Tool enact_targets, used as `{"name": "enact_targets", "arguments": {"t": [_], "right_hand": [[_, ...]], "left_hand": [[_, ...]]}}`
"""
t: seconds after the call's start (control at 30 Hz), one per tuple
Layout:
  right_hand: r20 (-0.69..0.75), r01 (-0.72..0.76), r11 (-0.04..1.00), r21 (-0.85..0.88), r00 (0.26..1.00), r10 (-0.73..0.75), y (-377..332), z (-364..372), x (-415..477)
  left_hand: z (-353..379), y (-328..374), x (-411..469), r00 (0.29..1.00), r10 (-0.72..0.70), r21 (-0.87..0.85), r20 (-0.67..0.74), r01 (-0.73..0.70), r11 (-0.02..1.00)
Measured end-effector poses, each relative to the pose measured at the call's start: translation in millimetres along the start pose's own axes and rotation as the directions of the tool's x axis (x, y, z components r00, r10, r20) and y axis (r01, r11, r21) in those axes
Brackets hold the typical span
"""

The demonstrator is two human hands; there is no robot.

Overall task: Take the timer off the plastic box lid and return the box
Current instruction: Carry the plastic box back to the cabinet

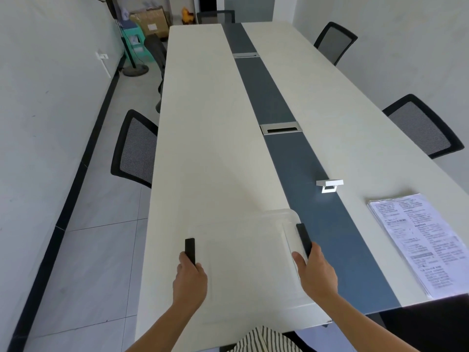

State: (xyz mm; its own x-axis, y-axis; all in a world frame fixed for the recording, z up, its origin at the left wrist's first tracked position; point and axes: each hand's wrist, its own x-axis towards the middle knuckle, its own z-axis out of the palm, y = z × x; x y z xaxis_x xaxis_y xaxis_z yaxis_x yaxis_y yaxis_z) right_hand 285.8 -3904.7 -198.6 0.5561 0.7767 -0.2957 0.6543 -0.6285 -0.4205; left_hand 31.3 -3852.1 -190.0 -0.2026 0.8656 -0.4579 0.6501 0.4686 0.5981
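Observation:
A clear plastic box (248,262) with a translucent lid sits on the near end of the long white table (203,148). Black latches stand at its left (189,248) and right (303,237) sides. My left hand (190,278) grips the left latch side of the box. My right hand (316,273) grips the right latch side. A small white timer (330,185) stands on the table's dark centre strip, beyond the box and to its right, apart from it. Nothing lies on the lid.
A stack of printed papers (416,240) lies at the near right of the table. Black mesh chairs stand at the left (135,148) and right (421,125) sides. Metal cable ports (281,128) sit in the dark strip. Cardboard boxes (149,20) stand in the far corner.

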Motion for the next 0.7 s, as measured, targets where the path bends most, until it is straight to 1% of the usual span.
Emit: {"name": "enact_targets", "arguments": {"t": [0.1, 0.23, 0.33, 0.4, 0.5, 0.57, 0.7], "right_hand": [[0.014, 0.002, 1.000, 0.018, 1.000, -0.002, -1.1, -3.0, -1.5], [0.072, 0.024, 0.997, 0.073, 0.997, -0.029, -5.2, -14.2, 2.2], [0.054, 0.061, 0.986, 0.152, 0.996, -0.070, -8.7, -27.8, -0.4], [0.028, 0.110, 0.971, 0.211, 0.993, -0.119, -11.4, -40.5, -4.9], [0.025, 0.209, 0.936, 0.283, 0.974, -0.225, -18.4, -59.3, -13.2], [0.040, 0.262, 0.905, 0.334, 0.956, -0.291, -25.6, -67.7, -19.9], [0.110, 0.326, 0.858, 0.396, 0.911, -0.397, -38.1, -72.7, -34.3]], "left_hand": [[-2.0, -1.2, 0.3, 0.999, 0.046, -0.001, 0.014, -0.046, 0.999], [-11.8, -1.3, -0.8, 0.996, 0.091, -0.057, 0.024, -0.090, 0.994], [-22.1, 0.5, -8.0, 0.992, 0.122, -0.071, -0.017, -0.123, 0.990], [-32.4, 2.1, -17.8, 0.989, 0.144, -0.110, -0.040, -0.148, 0.983], [-55.6, 1.0, -37.3, 0.977, 0.177, -0.165, -0.118, -0.195, 0.967], [-69.8, -4.0, -51.6, 0.966, 0.173, -0.194, -0.192, -0.210, 0.958], [-83.6, -26.4, -85.5, 0.944, 0.088, -0.263, -0.319, -0.177, 0.948]]}}
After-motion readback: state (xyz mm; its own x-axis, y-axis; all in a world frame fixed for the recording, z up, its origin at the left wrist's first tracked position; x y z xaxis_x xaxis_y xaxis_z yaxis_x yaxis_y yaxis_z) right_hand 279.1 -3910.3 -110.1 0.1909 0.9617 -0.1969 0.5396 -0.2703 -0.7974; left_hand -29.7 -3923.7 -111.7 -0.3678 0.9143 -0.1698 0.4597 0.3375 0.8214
